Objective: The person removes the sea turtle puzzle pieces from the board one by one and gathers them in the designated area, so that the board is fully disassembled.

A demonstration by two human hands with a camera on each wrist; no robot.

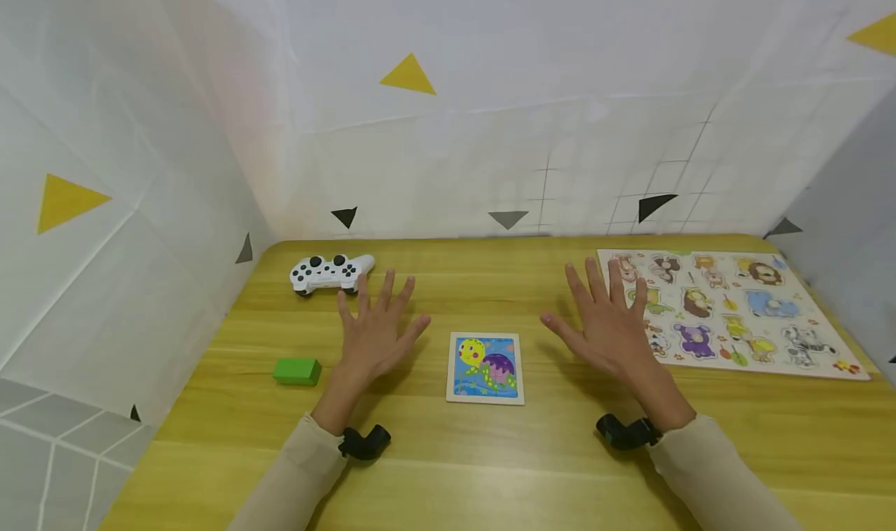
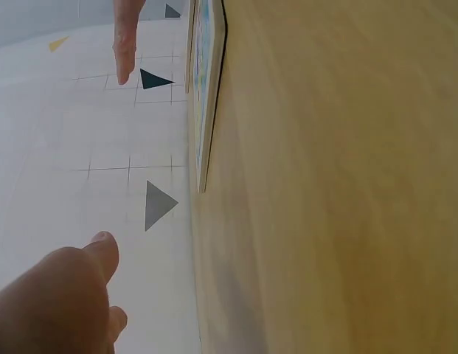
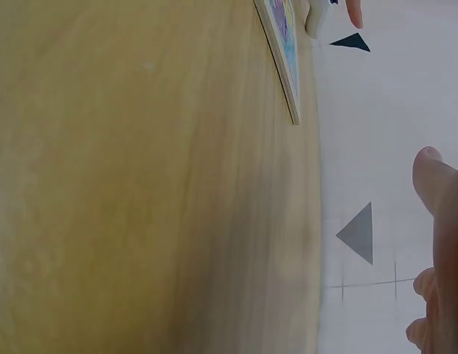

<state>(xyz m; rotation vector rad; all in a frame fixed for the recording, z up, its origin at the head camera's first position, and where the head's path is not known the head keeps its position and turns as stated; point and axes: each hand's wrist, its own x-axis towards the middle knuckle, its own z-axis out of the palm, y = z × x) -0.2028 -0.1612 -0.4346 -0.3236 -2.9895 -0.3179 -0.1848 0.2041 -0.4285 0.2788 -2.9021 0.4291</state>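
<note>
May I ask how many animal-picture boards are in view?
2: a small square pale-rimmed turtle board between left hand and right hand; a large white rectangular animal board at right, partly behind that hand.

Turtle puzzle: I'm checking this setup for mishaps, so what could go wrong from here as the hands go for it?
The turtle puzzle is thin and lies flat on the table, so its edge may be hard to lift and it could slide.

The right hand overlaps the animal board in the head view; lowering it there might knock the board.

The left hand, if moved forward, could brush the white controller.
</note>
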